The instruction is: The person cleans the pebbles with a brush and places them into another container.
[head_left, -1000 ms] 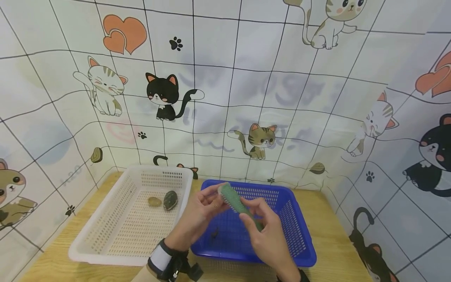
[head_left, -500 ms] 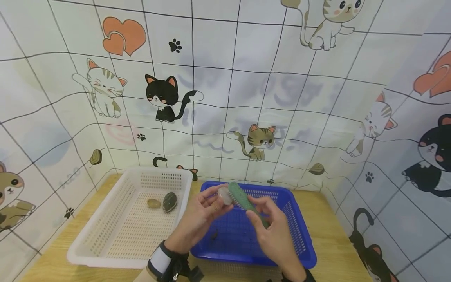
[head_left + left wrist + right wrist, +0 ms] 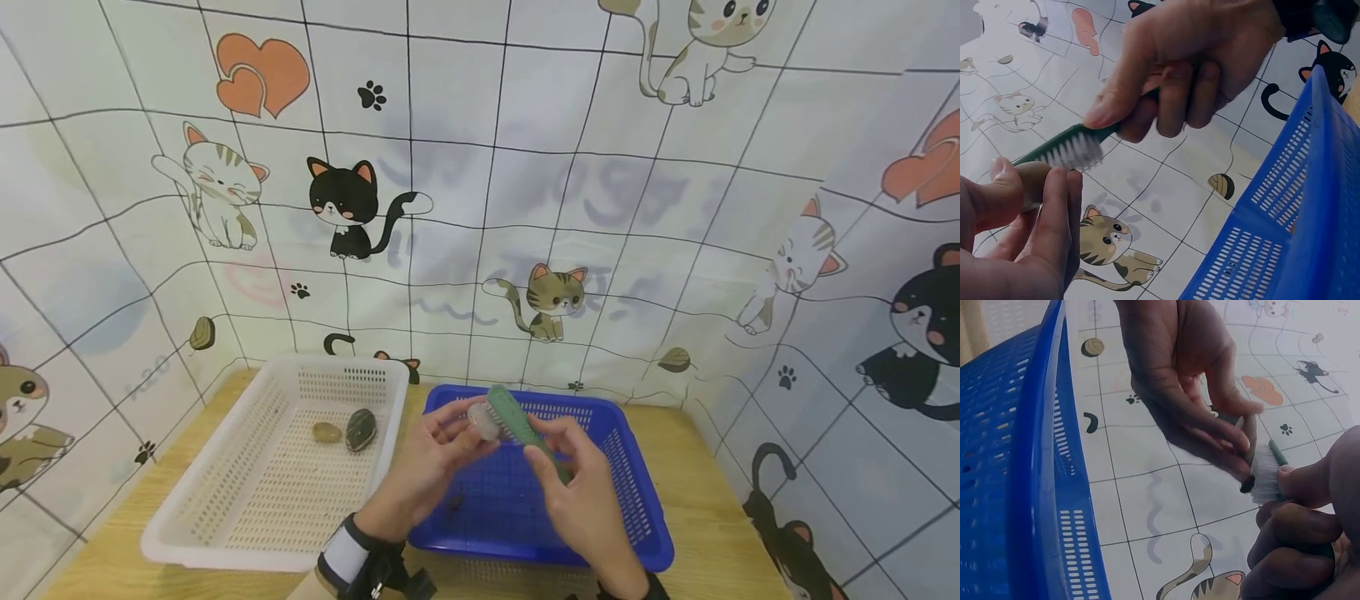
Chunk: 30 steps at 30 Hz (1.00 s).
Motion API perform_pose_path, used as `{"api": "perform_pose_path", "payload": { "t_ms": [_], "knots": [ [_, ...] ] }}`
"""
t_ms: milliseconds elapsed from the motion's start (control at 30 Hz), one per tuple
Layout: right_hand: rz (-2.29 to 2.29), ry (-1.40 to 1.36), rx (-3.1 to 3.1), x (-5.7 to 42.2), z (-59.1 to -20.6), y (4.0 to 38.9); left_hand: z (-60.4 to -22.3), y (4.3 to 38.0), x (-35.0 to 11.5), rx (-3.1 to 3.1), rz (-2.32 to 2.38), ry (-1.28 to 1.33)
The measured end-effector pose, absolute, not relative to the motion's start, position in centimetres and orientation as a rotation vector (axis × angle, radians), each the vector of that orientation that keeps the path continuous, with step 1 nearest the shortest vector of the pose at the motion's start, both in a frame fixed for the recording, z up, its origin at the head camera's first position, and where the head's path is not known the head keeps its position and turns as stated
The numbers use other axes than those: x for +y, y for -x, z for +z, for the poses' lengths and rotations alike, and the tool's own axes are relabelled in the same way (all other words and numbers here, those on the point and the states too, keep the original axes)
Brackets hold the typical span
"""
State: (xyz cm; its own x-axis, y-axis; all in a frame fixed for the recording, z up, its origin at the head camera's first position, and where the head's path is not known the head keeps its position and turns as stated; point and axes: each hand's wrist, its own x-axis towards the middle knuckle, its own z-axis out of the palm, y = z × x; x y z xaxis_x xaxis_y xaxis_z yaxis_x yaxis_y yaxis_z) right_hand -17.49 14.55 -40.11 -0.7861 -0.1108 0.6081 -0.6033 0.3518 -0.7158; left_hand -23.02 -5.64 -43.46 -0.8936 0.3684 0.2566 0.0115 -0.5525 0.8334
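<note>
My left hand (image 3: 427, 462) pinches a pale, smooth stone (image 3: 482, 423) between thumb and fingertips, above the blue basket (image 3: 525, 550). With my right hand (image 3: 581, 496) I grip the handle of a green brush (image 3: 508, 410), its head tilted up to the left. In the left wrist view the white bristles (image 3: 1075, 152) sit right at the stone (image 3: 1034, 178), whose lower part is hidden behind the fingers. The right wrist view shows the bristles (image 3: 1264, 475) against the stone's edge, with the thumb along the brush's back.
A white basket (image 3: 247, 546) stands to the left on the wooden table (image 3: 693, 483), holding a dark green stone (image 3: 361, 430) and a small yellowish stone (image 3: 326, 432). One small dark piece (image 3: 454, 502) lies in the blue basket. Cat-patterned sheeting (image 3: 450, 192) rises behind.
The brush head has shifted right, off the front of the stone, so the stone now shows. Both hands stay above the blue basket; the left has moved slightly right in the last half second.
</note>
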Motion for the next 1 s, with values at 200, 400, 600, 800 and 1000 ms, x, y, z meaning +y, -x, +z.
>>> {"api": "perform_pose_path", "payload": {
  "t_ms": [200, 400, 600, 800, 1000],
  "knots": [
    [1.486, -0.683, -2.188, 14.15, -39.99, 17.04, -43.31, 23.23, -6.28, 1.395, 2.545, -0.567],
    [1.491, -0.686, -2.171, 13.64, -40.36, 17.21, -43.67, 23.24, -5.76, 1.468, 2.478, -0.524],
    [1.428, -0.619, -2.189, 14.29, -40.4, 17.69, -43.3, 22.96, -5.84, 1.444, 2.481, -0.516],
    [1.453, -0.663, -2.204, 14.07, -40.3, 17.18, -43.21, 23.19, -6.33, 1.414, 2.537, -0.512],
    [1.479, -0.694, -2.188, 13.71, -40.15, 16.89, -43.76, 23.36, -5.86, 1.465, 2.456, -0.55]
  ]
}}
